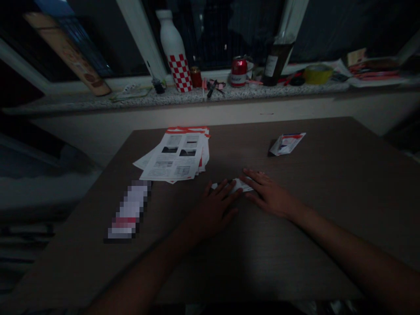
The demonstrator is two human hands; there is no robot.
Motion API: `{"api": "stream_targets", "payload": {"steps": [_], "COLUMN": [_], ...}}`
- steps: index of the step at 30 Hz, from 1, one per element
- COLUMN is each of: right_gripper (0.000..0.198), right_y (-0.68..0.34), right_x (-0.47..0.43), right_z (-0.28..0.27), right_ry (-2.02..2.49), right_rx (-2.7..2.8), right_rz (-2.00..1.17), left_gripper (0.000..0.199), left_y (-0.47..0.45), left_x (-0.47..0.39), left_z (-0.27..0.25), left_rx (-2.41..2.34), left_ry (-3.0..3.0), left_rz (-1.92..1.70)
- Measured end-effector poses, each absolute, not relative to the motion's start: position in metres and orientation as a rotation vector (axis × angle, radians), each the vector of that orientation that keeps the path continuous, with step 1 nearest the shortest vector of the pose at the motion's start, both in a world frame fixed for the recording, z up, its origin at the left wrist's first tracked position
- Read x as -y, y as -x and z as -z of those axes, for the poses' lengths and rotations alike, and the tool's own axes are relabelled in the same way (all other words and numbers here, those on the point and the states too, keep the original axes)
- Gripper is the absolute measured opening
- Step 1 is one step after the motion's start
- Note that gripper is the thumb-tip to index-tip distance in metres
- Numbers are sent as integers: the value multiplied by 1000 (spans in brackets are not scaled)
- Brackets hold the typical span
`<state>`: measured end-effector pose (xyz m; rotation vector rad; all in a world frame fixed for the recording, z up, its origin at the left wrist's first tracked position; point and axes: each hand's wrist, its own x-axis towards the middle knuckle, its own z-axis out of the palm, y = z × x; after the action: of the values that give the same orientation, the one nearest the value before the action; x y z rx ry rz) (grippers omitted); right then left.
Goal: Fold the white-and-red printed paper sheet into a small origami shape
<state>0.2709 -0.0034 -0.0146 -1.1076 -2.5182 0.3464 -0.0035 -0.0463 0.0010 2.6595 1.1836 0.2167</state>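
Note:
A small folded piece of white printed paper (242, 183) lies flat on the brown table (295, 262), partly hidden by my fingers. My left hand (218, 205) rests on its left part, palm down with the fingers apart. On its right end lies my right hand (267, 190), also palm down, its fingers stretched out over the paper. Neither hand is wrapped round anything. Farther back on the right, a folded paper piece (287, 144) with red and white print stands upright on the table.
Several printed sheets (173, 157) lie in a loose pile at the back left. A phone with a blurred screen (129, 210) is left of my left hand. Along the granite windowsill (131, 100) stand a checkered bottle (179, 61), a red can (239, 72) and a dark bottle (274, 65).

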Motion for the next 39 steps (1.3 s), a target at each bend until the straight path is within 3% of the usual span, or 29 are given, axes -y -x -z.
{"api": "stream_targets", "payload": {"steps": [18, 25, 39], "right_gripper": [65, 37, 33], "right_y": [-272, -282, -282], "right_x": [-1, 5, 5], "right_z": [29, 21, 11], "right_ry": [1162, 1063, 997], "right_rx": [2459, 2418, 2502], "right_rz": [-225, -319, -218], "left_gripper": [50, 45, 25], "left_y": [1, 2, -5], "left_x": [42, 38, 27], "left_z": [-6, -6, -9], "left_rx": [-1225, -1210, -1288], "left_ry": [-2714, -2681, -2669], "left_rz": [-274, -359, -475]}}
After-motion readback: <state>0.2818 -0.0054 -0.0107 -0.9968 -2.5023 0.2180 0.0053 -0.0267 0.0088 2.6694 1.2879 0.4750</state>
